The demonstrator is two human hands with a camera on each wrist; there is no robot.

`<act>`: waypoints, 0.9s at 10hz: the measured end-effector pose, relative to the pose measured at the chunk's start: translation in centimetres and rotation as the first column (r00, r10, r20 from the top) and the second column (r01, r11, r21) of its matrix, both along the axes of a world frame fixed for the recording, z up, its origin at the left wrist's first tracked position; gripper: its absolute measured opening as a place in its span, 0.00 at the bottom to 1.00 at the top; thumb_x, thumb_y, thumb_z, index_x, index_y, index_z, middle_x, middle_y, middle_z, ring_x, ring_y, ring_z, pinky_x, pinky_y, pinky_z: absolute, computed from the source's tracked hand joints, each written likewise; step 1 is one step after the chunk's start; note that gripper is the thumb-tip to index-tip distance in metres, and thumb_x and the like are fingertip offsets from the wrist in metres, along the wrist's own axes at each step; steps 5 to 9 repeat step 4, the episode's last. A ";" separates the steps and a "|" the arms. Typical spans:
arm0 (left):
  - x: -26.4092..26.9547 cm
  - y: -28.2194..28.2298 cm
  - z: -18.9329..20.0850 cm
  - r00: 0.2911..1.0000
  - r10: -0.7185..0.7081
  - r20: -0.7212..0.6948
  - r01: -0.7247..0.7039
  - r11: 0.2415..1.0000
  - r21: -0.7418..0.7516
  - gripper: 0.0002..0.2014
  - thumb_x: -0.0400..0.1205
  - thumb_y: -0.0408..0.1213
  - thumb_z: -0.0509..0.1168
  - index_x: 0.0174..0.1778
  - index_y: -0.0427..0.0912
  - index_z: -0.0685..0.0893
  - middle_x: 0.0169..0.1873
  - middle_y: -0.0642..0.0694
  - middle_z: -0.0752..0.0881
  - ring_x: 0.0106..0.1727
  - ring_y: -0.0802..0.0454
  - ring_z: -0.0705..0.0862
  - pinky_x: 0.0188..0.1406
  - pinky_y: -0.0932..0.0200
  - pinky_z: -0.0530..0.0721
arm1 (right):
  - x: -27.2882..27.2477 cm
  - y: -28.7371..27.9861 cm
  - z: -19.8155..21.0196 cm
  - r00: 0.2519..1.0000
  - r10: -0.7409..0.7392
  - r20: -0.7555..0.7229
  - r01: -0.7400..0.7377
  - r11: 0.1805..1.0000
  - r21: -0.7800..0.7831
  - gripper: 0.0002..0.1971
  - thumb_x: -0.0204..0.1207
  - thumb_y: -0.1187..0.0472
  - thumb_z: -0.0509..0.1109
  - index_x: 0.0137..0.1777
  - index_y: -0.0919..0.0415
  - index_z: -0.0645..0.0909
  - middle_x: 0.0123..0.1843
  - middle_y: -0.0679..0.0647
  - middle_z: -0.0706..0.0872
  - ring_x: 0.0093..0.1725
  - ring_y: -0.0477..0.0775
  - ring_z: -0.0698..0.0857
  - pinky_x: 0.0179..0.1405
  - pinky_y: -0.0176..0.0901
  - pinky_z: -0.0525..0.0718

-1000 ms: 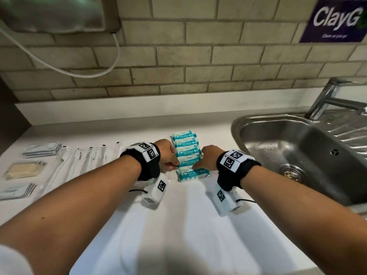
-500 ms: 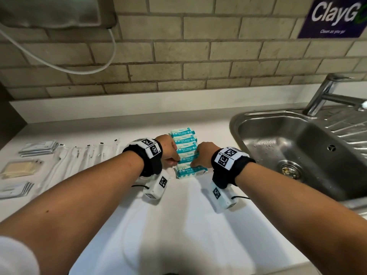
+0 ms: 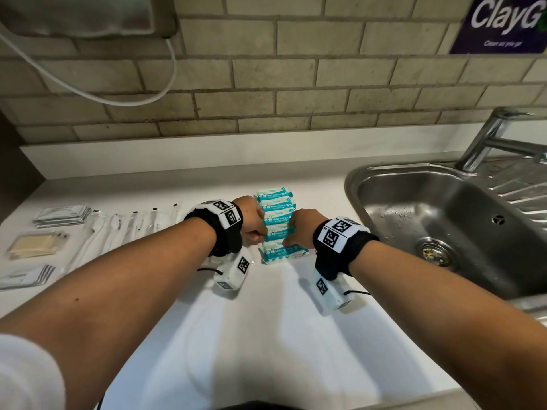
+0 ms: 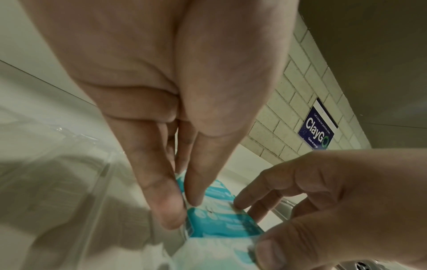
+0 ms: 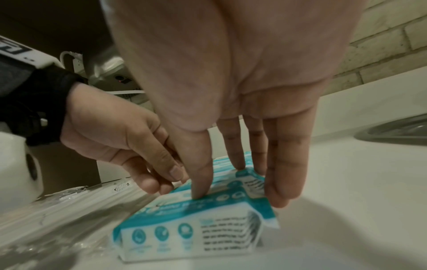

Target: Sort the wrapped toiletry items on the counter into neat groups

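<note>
A row of several teal-and-white mini wipes packs runs away from me on the white counter. My left hand touches the left ends of the near packs with straight fingers. My right hand presses the right side. In the right wrist view its thumb rests on top of the nearest pack and its straight fingers lie against that pack's right end. The nearest pack sits slightly askew from the row. The packs between the hands are partly hidden.
Clear-wrapped toothbrushes lie in a row left of the wipes. Further left are grey sachets, beige packets and white sachets. A steel sink with a tap is on the right; a brick wall stands behind.
Both hands stay at the two sides of the wipes row. The right hand has come in slightly closer to the packs.
</note>
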State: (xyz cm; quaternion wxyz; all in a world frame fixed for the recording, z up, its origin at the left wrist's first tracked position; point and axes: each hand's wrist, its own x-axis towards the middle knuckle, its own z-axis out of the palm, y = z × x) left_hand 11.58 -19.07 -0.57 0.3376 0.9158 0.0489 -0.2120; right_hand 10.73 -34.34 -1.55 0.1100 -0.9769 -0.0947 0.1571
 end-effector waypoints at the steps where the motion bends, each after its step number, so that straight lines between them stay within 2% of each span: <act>1: 0.3 -0.1 -0.2 1.000 -0.017 0.006 0.017 1.000 0.020 0.10 0.74 0.29 0.74 0.51 0.34 0.89 0.40 0.42 0.93 0.38 0.49 0.91 0.55 0.50 0.89 | 0.3 0.2 -0.4 1.000 -0.013 -0.002 0.013 1.000 -0.007 0.23 0.72 0.51 0.76 0.64 0.60 0.78 0.59 0.55 0.86 0.55 0.55 0.86 0.47 0.40 0.82; 3: 0.2 0.2 -0.4 1.000 -0.018 0.011 0.018 1.000 -0.010 0.11 0.75 0.30 0.74 0.53 0.33 0.88 0.42 0.40 0.93 0.35 0.50 0.90 0.50 0.55 0.90 | 0.4 0.3 -0.8 1.000 -0.023 0.000 0.023 0.999 -0.038 0.21 0.74 0.50 0.75 0.62 0.60 0.78 0.58 0.55 0.86 0.53 0.55 0.86 0.49 0.42 0.84; 4: 0.1 0.6 -0.2 1.000 -0.023 0.005 0.023 0.999 -0.030 0.12 0.77 0.33 0.73 0.56 0.36 0.87 0.43 0.43 0.93 0.38 0.50 0.92 0.46 0.58 0.90 | 0.3 0.6 -0.3 0.999 -0.012 0.030 0.014 0.998 -0.062 0.20 0.75 0.49 0.73 0.60 0.60 0.78 0.58 0.56 0.85 0.50 0.55 0.84 0.45 0.42 0.82; 9: 0.1 0.6 -0.2 1.000 -0.023 0.005 0.023 0.999 -0.030 0.12 0.77 0.33 0.73 0.56 0.36 0.87 0.43 0.43 0.93 0.38 0.50 0.92 0.46 0.58 0.90 | 0.3 0.6 -0.3 0.999 -0.012 0.030 0.014 0.998 -0.062 0.20 0.75 0.49 0.73 0.60 0.60 0.78 0.58 0.56 0.85 0.50 0.55 0.84 0.45 0.42 0.82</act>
